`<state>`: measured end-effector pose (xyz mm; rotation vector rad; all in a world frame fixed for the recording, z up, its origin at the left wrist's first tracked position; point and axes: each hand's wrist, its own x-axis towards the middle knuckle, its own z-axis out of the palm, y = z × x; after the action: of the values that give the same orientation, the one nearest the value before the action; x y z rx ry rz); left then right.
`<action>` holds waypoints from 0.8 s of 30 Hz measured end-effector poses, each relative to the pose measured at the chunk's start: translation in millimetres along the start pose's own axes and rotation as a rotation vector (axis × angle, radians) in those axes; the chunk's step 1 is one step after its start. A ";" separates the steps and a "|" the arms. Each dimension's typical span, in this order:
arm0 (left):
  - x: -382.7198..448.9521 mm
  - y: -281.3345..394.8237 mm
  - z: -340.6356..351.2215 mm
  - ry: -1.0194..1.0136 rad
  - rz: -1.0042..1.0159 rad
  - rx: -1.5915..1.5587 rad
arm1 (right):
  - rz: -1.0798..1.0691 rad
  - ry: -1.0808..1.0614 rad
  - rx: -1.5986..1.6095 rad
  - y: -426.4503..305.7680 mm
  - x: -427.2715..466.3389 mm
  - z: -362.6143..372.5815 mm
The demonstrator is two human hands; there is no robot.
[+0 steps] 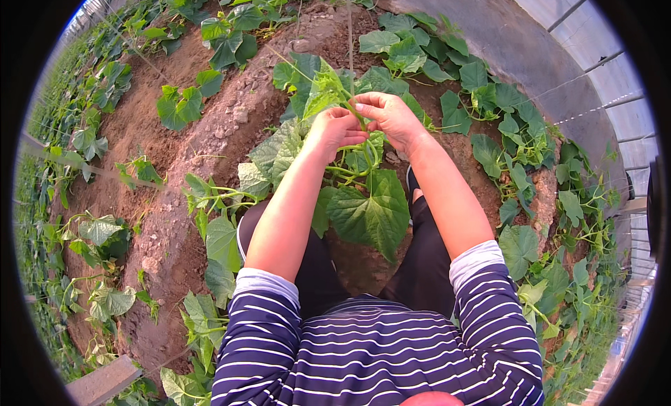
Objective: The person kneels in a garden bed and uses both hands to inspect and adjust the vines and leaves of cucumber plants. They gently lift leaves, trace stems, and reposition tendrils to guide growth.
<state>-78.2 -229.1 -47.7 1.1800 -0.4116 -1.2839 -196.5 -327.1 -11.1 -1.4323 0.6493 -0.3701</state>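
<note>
A young vine, probably cucumber, rises between my knees, with a broad toothed leaf (371, 209) low on it. Around its green stem (359, 118), just below the growing tip (327, 86), the fingers of my left hand (338, 127) are closed. From the other side my right hand (390, 118) pinches the stem between thumb and forefinger. A thin upright string (350, 39) comes down to the vine at my right fingertips. My fingers hide where string and stem meet.
More vines (178, 104) grow in rows on both sides, over bare soil ridges (209, 123). A wooden post or board (104, 381) juts in at lower left. Plastic sheeting (592, 34) on a frame walls the right side. Thin lines (126, 42) cross the rows.
</note>
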 end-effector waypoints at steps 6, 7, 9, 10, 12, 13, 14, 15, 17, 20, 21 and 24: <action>-6.2 2.2 -2.2 -0.017 0.048 0.098 | -0.031 0.124 0.125 5.6 -2.0 8.2; -11.4 4.9 -0.9 0.011 0.059 0.156 | -0.018 0.143 0.137 3.7 -5.5 10.3; -28.9 13.5 5.3 0.149 0.218 0.346 | -0.057 0.150 0.118 8.2 -5.5 8.2; -39.1 19.7 8.8 0.224 0.335 0.391 | -0.060 0.144 0.145 12.3 -3.8 5.2; -56.6 28.2 6.0 0.341 0.592 0.411 | -0.071 0.143 0.197 16.3 -2.3 3.6; -62.7 32.0 2.6 0.373 0.731 0.378 | -0.077 0.157 0.215 17.0 -2.6 2.1; -68.1 37.8 1.6 0.394 0.824 0.325 | -0.083 0.171 0.233 17.5 -2.9 0.2; -74.1 42.9 -0.6 0.420 0.912 0.272 | -0.077 0.165 0.246 18.3 -3.0 0.3; -75.0 50.9 -1.2 0.426 1.012 0.243 | -0.064 0.159 0.268 19.6 -3.1 -2.1; -68.2 68.9 0.3 0.257 0.930 0.319 | -0.039 0.130 0.294 20.1 -2.9 -1.5; -57.7 72.4 -5.6 0.183 0.863 0.377 | -0.033 0.126 0.296 21.9 -2.9 -1.6; -25.9 81.3 -21.8 0.096 0.759 0.726 | -0.019 0.073 0.303 17.3 -5.6 0.2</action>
<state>-26.9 -209.2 21.1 1.4572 -1.1872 -0.4013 -203.2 -321.5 -27.1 -1.1405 0.6100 -0.5156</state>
